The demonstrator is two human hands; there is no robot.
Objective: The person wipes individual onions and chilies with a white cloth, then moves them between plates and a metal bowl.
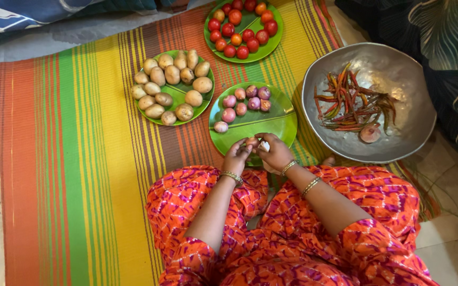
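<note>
Both my hands meet over the near edge of a green plate that carries several small pink-purple onions. My left hand and my right hand together hold one small onion, fingers curled round it; a pale bit shows between the fingers. Gold bangles circle both wrists. I sit cross-legged in orange and purple patterned clothing.
A green plate of potatoes lies at the left, a green plate of small tomatoes at the top. A large metal bowl on the right holds red-green chillies and one peeled onion. All rest on a striped mat.
</note>
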